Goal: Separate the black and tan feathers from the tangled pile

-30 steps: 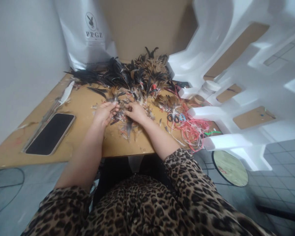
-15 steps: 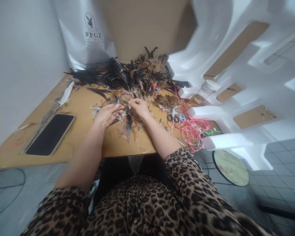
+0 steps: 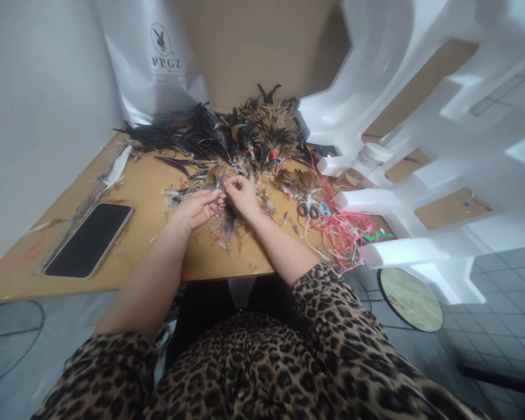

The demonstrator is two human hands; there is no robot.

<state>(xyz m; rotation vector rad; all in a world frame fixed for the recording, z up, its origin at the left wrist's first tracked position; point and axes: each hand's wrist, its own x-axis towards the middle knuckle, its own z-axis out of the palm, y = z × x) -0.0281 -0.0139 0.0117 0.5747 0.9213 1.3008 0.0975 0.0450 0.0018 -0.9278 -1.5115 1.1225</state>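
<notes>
Over the pile of loose feathers (image 3: 230, 224) on the table, my two hands meet almost fingertip to fingertip. My left hand (image 3: 200, 208), palm turned partly up, pinches pale feather bits between thumb and fingers. Closed in a pinch beside it, my right hand (image 3: 242, 196) has its fingertips at a small brown feather tuft (image 3: 221, 177); its hold is partly hidden. Behind them lie bundles of black feathers (image 3: 205, 131) and brown feathers (image 3: 273, 122), one with a red binding (image 3: 273, 155). A smaller brown feather bunch (image 3: 295, 182) rests to the right.
A phone (image 3: 90, 240) lies at the left, beside a white feather (image 3: 119, 166). On the right are tape-like black rings (image 3: 308, 210), tangled pink strings (image 3: 343, 230), a lidded jar (image 3: 373, 156) and large white foam pieces (image 3: 402, 251). A silvery bag (image 3: 157, 87) stands behind.
My left hand has shifted slightly right, its fingertips now nearly touching those of my right hand. My right hand has moved slightly left.
</notes>
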